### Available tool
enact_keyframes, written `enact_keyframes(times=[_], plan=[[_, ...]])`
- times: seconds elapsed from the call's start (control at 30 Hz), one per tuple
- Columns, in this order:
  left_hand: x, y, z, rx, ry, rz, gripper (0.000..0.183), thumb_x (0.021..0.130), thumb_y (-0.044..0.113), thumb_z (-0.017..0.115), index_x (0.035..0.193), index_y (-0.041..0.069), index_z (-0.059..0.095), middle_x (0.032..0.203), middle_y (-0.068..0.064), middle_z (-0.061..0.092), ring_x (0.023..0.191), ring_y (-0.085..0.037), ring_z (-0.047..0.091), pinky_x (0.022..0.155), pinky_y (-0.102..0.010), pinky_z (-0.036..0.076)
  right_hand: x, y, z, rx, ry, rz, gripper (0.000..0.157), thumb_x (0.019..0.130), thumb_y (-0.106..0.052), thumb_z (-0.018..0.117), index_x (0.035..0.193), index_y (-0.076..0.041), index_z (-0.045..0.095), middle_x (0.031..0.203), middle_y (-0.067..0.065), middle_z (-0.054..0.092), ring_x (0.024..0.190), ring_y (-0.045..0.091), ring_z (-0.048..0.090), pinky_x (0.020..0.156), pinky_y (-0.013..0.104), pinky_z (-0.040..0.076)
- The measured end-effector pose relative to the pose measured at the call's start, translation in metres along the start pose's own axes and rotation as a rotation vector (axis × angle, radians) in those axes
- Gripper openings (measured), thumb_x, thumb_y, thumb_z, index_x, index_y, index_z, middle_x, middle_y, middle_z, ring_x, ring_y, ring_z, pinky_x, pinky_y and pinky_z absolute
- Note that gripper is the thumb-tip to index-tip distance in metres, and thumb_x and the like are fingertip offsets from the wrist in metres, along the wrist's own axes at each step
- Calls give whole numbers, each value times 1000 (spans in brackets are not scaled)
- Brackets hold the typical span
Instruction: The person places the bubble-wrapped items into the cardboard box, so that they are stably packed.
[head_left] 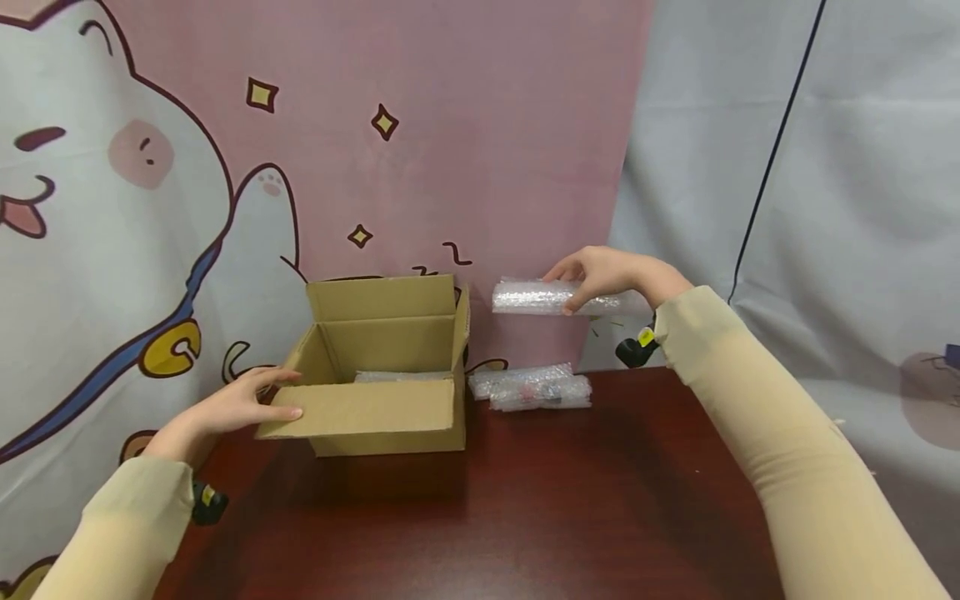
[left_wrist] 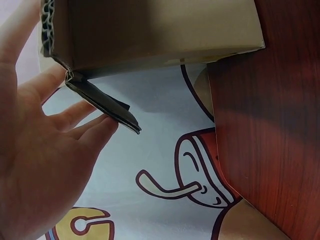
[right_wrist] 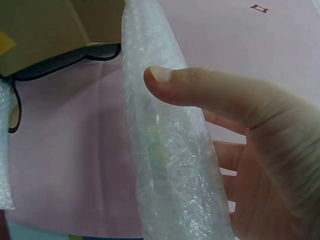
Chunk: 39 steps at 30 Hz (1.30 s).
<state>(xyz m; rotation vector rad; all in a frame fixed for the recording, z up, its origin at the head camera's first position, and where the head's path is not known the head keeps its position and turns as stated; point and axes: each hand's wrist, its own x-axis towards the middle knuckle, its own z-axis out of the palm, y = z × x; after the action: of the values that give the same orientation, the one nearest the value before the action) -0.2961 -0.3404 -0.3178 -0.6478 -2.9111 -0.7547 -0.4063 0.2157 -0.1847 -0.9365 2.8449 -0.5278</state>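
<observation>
Bubble-wrapped roll (head_left: 525, 297), being gripped in the fingers of the right hand (head_left: 607, 275), above the table (head_left: 585, 500).
Head view: hanging crosswise between right thumb and fingers, with two wrapped packets (head_left: 540, 394) lying below them; resting the thumb of the left hand (head_left: 232, 408) on the front flap (head_left: 367, 407) of an open cardboard box (head_left: 390, 443). Left wrist view: spreading left fingers, fairly straight, against a drooping side flap (left_wrist: 104, 101). Right wrist view: clasping the roll, thumb in front, fingers behind, a yellow-green patch (right_wrist: 156, 146) showing below the thumb.
</observation>
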Motion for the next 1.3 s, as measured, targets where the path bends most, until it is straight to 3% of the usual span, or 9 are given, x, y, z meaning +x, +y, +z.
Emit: enact_keyframes(times=[0.37, 0.9, 1.3], plan=[[0, -1, 1, 4, 4, 8, 71, 83, 33, 76, 136, -6, 49, 134, -26, 49, 123, -46, 43, 94, -62, 40, 7, -16, -16, 26, 10, -5, 59, 76, -25, 83, 131, -15, 63, 129, 17, 57, 122, 30, 49, 100, 49, 40], [5, 2, 3, -2, -5, 47, 72, 85, 32, 75, 135, -11, 47, 131, -28, 52, 120, -46, 48, 93, -60, 41, 26, -58, -24, -6, 0, -66, 60, 76, -24, 82, 132, -16, 63, 128, 14, 59, 120, 27, 51, 101, 45, 40], [2, 4, -1, -10, -19, 57, 69, 89, 30, 71, 137, -12, 45, 133, -29, 51, 121, -48, 47, 94, -62, 40, 42, -90, -17, -24, -6, -105, 60, 75, -25, 82, 131, -19, 63, 128, 10, 59, 119, 23, 52, 99, 41, 42]])
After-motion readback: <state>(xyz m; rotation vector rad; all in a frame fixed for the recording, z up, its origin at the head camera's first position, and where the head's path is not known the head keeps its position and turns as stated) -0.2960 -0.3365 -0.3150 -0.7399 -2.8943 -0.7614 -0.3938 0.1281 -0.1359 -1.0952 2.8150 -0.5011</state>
